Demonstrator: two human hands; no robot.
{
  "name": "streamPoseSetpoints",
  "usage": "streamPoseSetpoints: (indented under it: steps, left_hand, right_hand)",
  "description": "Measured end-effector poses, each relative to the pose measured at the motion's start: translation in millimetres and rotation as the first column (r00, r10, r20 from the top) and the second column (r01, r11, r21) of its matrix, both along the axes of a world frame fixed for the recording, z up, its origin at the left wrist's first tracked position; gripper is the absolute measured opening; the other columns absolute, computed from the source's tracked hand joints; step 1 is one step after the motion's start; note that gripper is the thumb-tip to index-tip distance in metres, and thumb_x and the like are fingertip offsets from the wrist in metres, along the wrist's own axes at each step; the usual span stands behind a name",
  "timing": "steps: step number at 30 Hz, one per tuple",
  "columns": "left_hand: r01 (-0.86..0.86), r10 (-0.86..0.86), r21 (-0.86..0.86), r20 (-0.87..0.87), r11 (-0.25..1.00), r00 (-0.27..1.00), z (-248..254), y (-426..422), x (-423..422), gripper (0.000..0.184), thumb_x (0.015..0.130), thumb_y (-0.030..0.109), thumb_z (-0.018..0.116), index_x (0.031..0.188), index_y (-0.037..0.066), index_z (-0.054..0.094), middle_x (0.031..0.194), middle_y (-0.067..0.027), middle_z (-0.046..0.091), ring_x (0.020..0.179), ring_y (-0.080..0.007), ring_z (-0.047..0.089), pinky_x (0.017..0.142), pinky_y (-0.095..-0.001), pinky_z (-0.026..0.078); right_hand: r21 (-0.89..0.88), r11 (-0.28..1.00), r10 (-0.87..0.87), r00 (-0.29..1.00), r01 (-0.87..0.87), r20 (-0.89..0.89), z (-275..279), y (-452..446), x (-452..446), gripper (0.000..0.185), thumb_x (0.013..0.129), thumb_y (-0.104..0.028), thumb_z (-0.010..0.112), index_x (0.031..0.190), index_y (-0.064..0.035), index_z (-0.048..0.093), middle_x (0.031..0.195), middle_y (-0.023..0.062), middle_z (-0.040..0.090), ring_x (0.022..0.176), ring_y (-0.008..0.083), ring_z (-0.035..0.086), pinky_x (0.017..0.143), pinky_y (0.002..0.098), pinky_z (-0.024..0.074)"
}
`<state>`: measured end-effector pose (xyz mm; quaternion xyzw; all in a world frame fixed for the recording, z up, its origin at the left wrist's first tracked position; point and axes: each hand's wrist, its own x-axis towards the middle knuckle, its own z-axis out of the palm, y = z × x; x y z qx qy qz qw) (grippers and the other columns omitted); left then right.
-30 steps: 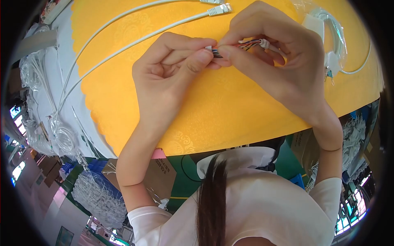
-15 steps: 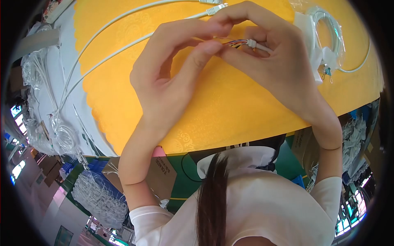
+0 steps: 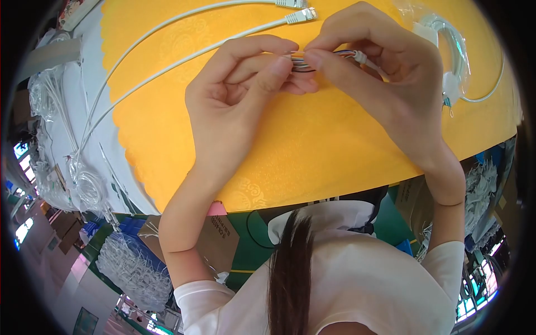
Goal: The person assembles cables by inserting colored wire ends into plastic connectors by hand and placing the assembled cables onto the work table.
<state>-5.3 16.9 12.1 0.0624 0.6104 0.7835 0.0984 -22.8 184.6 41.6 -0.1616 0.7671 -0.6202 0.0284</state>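
Observation:
Above the yellow cloth, both hands pinch a bundle of thin coloured wires coming out of a white cable. My left hand has its thumb and forefinger closed on the wire ends. My right hand grips the wires between thumb and forefinger, a little to the right. Beyond those fingers, a small white collar sits where the wires enter the cable, and the cable runs back into my right palm. Past my fingertips lie two white network cables with clear plugs, the nearer plug being close to my right hand.
The yellow cloth covers the table. A coiled cable in a clear bag lies at the right. Bundled white cables are on the left edge. Below stand a cardboard box and a heap of white cables.
Both hands have shifted slightly right, the right one most. The fingers have moved along the wires, and more of the coloured strands now show between them. The nearer plug is now fully visible.

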Motion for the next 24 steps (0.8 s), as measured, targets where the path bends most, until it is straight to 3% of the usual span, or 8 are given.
streamPoseSetpoints:
  steps: [3, 9, 12, 18, 21, 24]
  left_hand:
    - [0.005, -0.005, -0.004, 0.067, 1.0, 0.998, 2.0, -0.5, 0.5, 0.02, 0.085, 0.007, 0.049, 0.102, -0.006, 0.049, 0.083, -0.0103, 0.06, 0.074, -0.0164, 0.06, 0.069, -0.028, 0.05]
    - [0.0, -0.001, 0.011, 0.076, 1.0, 0.997, 2.1, -1.5, 1.8, 0.017, 0.085, 0.005, 0.049, 0.098, -0.006, 0.051, 0.081, -0.0092, 0.061, 0.075, -0.0151, 0.06, 0.071, -0.0253, 0.049]
    - [0.008, -0.011, 0.064, 0.044, 0.998, 0.999, 0.3, -1.3, 1.9, 0.017, 0.085, 0.004, 0.05, 0.098, -0.006, 0.051, 0.081, -0.0093, 0.061, 0.075, -0.0149, 0.06, 0.071, -0.0247, 0.049]
    - [0.011, -0.011, 0.008, -0.004, 1.0, 1.0, 1.6, -3.7, 1.3, 0.018, 0.084, 0.005, 0.051, 0.099, -0.006, 0.05, 0.08, -0.0093, 0.061, 0.075, -0.0155, 0.06, 0.072, -0.0241, 0.048]
    - [0.004, -0.009, 0.053, 0.097, 0.999, 0.995, 3.2, -5.0, 0.4, 0.017, 0.084, 0.006, 0.051, 0.097, -0.006, 0.051, 0.081, -0.0103, 0.061, 0.075, -0.0166, 0.06, 0.071, -0.0249, 0.048]
    - [0.038, -0.046, 0.103, 0.077, 0.994, 0.996, -3.6, -10.0, -2.1, 0.013, 0.082, 0.001, 0.052, 0.092, -0.008, 0.053, 0.081, -0.0173, 0.062, 0.075, -0.0181, 0.061, 0.071, -0.0236, 0.049]
  right_hand:
    - [-0.017, 0.999, 0.039, 0.992, -0.038, 0.118, 4.5, 2.6, -0.7, 0.008, 0.072, 0.003, 0.063, 0.077, 0.0021, 0.058, 0.074, 0.0063, 0.055, 0.052, 0.0051, 0.045, 0.046, 0.0172, 0.032]
    - [0.03, 0.998, 0.055, 0.988, -0.06, 0.143, 10.3, 2.7, -3.4, 0.008, 0.07, 0.002, 0.063, 0.072, 0.0, 0.056, 0.071, 0.0052, 0.053, 0.05, 0.0042, 0.043, 0.045, 0.0169, 0.0309]
    - [0.016, 0.998, 0.058, 0.99, -0.061, 0.13, 8.1, 2.6, -3.1, 0.009, 0.069, 0.002, 0.064, 0.072, -0.0003, 0.056, 0.071, 0.0052, 0.053, 0.049, 0.0043, 0.043, 0.045, 0.017, 0.0307]
    - [0.028, 0.997, 0.071, 0.995, -0.073, 0.068, 5.0, 1.1, -2.5, 0.009, 0.07, 0.002, 0.063, 0.074, -0.0005, 0.056, 0.072, 0.0036, 0.053, 0.053, 0.0037, 0.043, 0.046, 0.0163, 0.0305]
    - [0.039, 0.997, 0.072, 0.997, -0.074, 0.036, 2.6, -0.9, -1.7, 0.009, 0.07, 0.003, 0.062, 0.074, -0.0005, 0.056, 0.073, 0.0029, 0.052, 0.055, 0.0034, 0.044, 0.046, 0.0159, 0.0305]
    - [0.048, 0.996, 0.079, 0.997, -0.079, -0.001, 0.7, -1.5, -0.5, 0.008, 0.07, 0.003, 0.062, 0.075, -0.0006, 0.055, 0.074, 0.0021, 0.052, 0.057, 0.0031, 0.044, 0.047, 0.0155, 0.0304]
